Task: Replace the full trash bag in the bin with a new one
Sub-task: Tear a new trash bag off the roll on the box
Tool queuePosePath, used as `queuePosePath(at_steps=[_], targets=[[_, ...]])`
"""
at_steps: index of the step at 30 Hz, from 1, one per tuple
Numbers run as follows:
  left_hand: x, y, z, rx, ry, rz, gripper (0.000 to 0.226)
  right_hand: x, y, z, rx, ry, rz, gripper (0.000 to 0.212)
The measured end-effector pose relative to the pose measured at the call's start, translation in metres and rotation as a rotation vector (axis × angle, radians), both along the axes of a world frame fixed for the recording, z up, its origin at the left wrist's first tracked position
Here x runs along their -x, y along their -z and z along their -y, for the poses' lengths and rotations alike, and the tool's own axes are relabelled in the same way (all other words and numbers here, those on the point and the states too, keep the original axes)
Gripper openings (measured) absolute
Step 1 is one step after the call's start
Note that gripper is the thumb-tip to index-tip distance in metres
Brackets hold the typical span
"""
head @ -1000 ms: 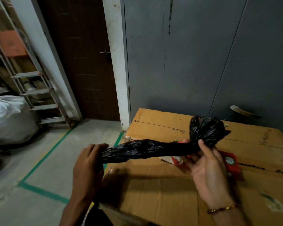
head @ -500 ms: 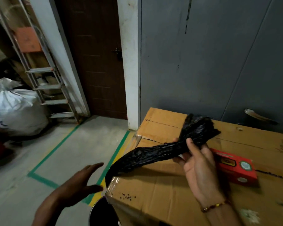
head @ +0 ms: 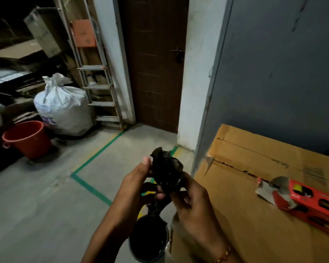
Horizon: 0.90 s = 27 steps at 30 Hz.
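Bucket (head: 28, 138), sack (head: 65, 107), ladder (head: 97, 76) beyond.

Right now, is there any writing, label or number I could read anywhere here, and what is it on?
Nothing reads clearly.
White sack: blue print low on its side, cut off and too blurred to read.
Cardboard box: black handwriting along a drawn line, too smeared to read.
Red carton: printed panels and a yellow patch, blurred, no legible words.
Black trash bag, held in both hands: no print visible.

Red bucket (head: 28, 138), white sack (head: 64, 109), ladder (head: 95, 73), cardboard box (head: 254, 186) w/ red carton (head: 315, 204).
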<state>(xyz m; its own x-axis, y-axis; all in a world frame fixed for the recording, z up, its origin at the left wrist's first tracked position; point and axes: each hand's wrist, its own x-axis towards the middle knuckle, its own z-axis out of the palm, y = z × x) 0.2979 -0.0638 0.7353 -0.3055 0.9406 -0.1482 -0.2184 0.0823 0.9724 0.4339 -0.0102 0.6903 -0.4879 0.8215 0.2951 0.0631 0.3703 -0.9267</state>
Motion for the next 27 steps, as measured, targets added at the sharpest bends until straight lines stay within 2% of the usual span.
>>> queuePosePath(at_steps=[4,8,11,15,17,22,24,27], targets=[[0.035,0.020,0.010,0.068,-0.016,-0.008,0.037,0.033,0.023,-0.002,-0.105,-0.056,0.161,0.021],[0.055,0.049,0.016,0.085,-0.227,-0.032,0.015,0.050,0.046,-0.004,-0.170,-0.086,0.324,0.023],[0.066,0.068,0.021,0.087,-0.346,-0.045,0.018,0.054,0.049,-0.008,-0.154,-0.102,0.346,0.023],[0.070,0.083,0.029,0.097,-0.445,-0.019,0.018,0.051,0.049,-0.013,-0.139,-0.123,0.404,0.040],[0.069,0.088,0.029,0.112,-0.468,-0.019,0.018,0.050,0.047,-0.015,-0.117,-0.129,0.367,0.041],[0.071,0.098,0.034,0.146,-0.497,-0.154,0.017,0.063,0.044,-0.015,0.208,-0.127,0.121,0.014],[0.074,0.100,0.038,0.144,-0.469,-0.254,0.020,0.074,0.045,-0.013,0.195,-0.132,0.193,0.020],[0.085,0.104,0.039,0.161,-0.417,-0.335,0.028,0.094,0.062,-0.009,0.118,-0.126,0.426,0.033]])
